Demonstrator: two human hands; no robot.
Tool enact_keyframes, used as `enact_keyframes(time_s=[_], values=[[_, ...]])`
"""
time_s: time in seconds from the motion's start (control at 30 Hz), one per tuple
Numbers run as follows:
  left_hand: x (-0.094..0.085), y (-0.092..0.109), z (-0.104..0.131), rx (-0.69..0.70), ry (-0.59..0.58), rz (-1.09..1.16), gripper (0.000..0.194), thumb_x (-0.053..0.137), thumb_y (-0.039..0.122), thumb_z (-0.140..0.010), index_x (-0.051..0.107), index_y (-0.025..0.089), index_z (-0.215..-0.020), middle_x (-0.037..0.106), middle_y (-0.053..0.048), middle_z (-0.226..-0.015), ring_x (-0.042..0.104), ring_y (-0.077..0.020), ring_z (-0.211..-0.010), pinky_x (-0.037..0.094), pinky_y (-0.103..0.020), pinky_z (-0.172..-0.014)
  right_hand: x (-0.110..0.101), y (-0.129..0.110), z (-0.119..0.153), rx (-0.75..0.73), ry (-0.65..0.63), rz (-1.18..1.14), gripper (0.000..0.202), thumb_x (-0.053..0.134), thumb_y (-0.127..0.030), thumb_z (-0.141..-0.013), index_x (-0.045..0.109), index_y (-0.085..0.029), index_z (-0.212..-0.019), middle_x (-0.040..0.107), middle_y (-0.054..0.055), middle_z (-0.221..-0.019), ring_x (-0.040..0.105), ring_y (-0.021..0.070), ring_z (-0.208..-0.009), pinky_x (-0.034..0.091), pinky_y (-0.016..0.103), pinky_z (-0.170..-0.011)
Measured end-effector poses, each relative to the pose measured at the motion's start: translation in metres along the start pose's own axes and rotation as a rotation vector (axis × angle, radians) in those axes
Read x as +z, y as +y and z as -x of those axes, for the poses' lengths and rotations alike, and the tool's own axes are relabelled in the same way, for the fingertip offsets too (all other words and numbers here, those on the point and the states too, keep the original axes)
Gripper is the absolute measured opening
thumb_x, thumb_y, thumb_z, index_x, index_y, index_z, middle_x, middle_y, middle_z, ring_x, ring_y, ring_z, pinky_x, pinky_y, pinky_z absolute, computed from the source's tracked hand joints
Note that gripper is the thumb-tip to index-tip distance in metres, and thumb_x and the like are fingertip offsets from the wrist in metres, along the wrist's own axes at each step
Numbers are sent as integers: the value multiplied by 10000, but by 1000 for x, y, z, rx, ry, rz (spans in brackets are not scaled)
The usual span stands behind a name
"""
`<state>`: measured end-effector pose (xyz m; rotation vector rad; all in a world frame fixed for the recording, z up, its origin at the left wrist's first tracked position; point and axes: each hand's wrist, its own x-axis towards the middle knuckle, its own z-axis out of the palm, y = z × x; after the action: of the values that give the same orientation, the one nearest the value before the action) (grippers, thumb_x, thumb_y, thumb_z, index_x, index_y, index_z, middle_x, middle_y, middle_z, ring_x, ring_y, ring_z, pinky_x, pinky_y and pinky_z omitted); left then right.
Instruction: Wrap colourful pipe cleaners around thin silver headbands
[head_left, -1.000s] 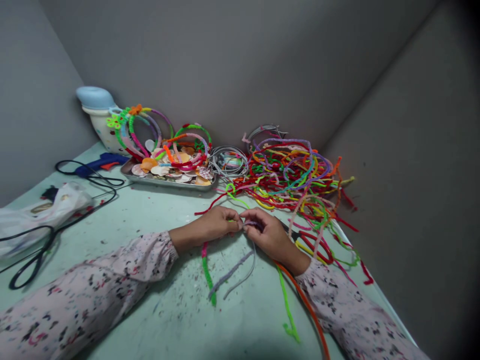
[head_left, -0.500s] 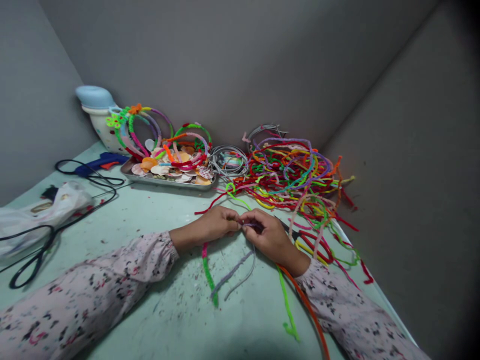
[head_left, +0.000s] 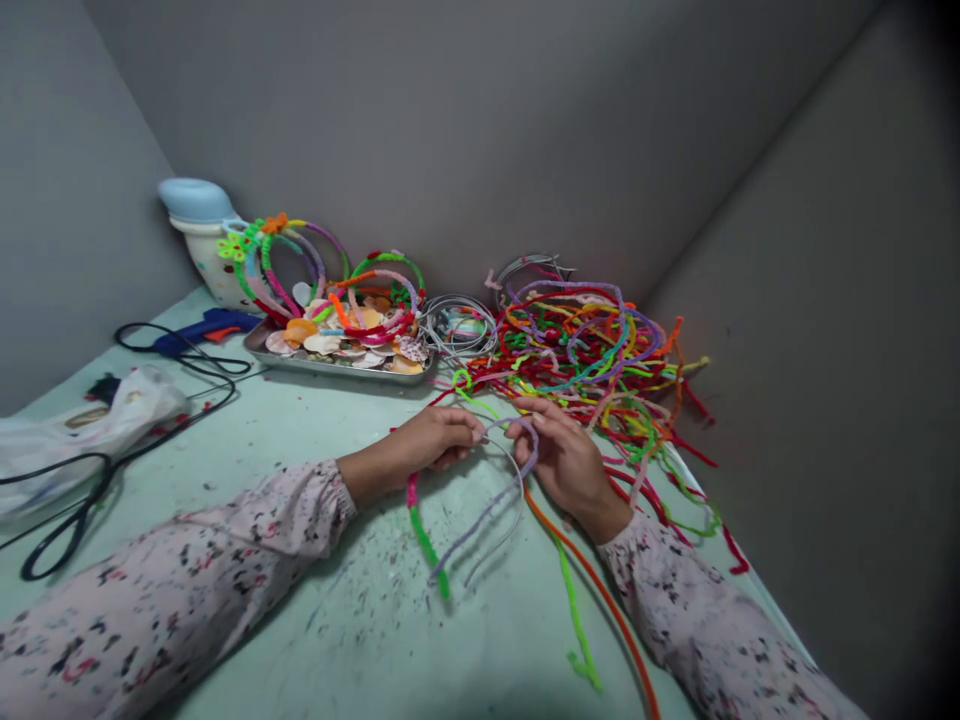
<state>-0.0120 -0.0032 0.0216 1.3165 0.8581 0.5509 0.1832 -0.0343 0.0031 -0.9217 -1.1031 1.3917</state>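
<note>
My left hand is closed, its thumb and fingertips pinching a thin wire together with a purple pipe cleaner. A pink and green wrapped length hangs below that hand. Just to the right, my right hand has its fingers apart, and the purple pipe cleaner loops up beside its fingertips. An orange pipe cleaner and a light green one lie under and below my right hand.
Behind are a metal tray of shells and wrapped hoops, coiled wire and a tangled heap of pipe cleaners. On the left are a blue glue gun, a black cord and a plastic bag.
My right hand has opened and moved slightly right, away from my left fingertips. The purple pipe cleaner now arches in a wider loop between the hands.
</note>
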Motion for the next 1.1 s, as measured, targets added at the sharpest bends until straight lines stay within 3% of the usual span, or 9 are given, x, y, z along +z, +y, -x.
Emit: enact_keyframes(time_s=[0.23,0.37,0.53,0.77,0.93,1.1], values=[[1,-3,-2,-24,-21,-24,166,566,259,-714,593,149,-836,459,44,-550,322,-51,-414,193,-182,-370,-3,-4,-1,-47,60,-104,366,474,-280,-803,519,-249,-1165,683,35,-936,532,101,-503,387,214,-435],[-1,-3,-3,-23,-10,45,168,578,265,-729,579,150,-851,471,39,-571,336,-47,-420,199,-172,-369,-6,-3,-4,-47,85,-157,378,431,-324,-834,508,-264,-1199,681,24,-921,531,102,-507,427,225,-477],[-5,-4,-6,-2,36,330,143,601,196,-719,554,139,-841,479,27,-628,401,-37,-453,259,-140,-382,-11,-3,-7,-48,168,-203,334,418,-326,-838,548,-249,-1136,645,11,-818,501,107,-510,444,232,-509],[-14,-5,-11,-19,97,688,104,581,137,-707,513,141,-785,492,16,-618,432,-38,-440,278,-124,-360,-11,-5,-2,9,106,-67,340,397,-441,-876,571,-257,-1103,644,21,-802,497,117,-491,427,246,-479],[-6,-7,-9,39,124,505,138,609,188,-726,536,147,-835,508,27,-642,451,-34,-454,297,-127,-388,-5,0,-3,110,-24,-113,309,569,-399,-813,620,-189,-1034,657,45,-833,575,114,-576,428,216,-482],[7,-7,-4,97,179,240,142,595,236,-731,555,148,-834,467,54,-569,419,-42,-446,284,-152,-420,4,5,2,135,-157,-4,356,575,-431,-823,607,-185,-1079,633,26,-778,570,97,-555,403,198,-472]])
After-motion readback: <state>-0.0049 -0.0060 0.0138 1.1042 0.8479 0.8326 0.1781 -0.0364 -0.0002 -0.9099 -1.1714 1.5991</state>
